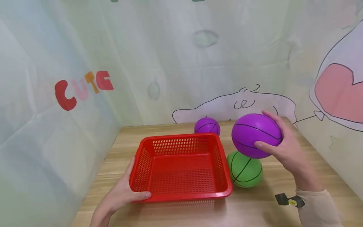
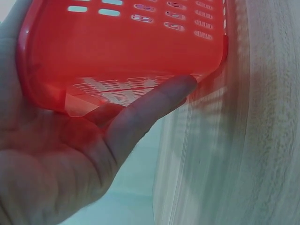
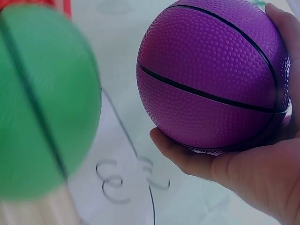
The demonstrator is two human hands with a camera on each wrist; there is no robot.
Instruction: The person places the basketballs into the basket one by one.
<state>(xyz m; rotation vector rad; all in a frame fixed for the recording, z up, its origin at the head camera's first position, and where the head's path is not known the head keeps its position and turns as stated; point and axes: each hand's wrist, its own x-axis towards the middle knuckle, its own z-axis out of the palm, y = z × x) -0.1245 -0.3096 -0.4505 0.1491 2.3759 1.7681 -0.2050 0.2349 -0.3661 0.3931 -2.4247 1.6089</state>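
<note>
A purple basketball (image 1: pixel 255 134) with black lines is held up by my right hand (image 1: pixel 286 148), its thumb on the near side and fingers round the far right. In the right wrist view the pebbled purple ball (image 3: pixel 206 79) sits against the palm. Below it on the table, a green basketball (image 1: pixel 245 173) lies beside the right wall of a red plastic basket (image 1: pixel 181 198). No ball shows inside the basket. My left hand (image 1: pixel 122 190) grips the basket's left near corner, thumb over the rim; in the left wrist view its fingers lie along the basket's outer wall (image 2: pixel 126 51).
A second purple ball (image 1: pixel 207 124) sits behind the basket's back rim, near the rear edge of the wooden table (image 1: pixel 119 148). Printed curtains (image 1: pixel 170 63) close in the back and both sides. A dark strap device (image 1: pixel 290 200) is on the right wrist.
</note>
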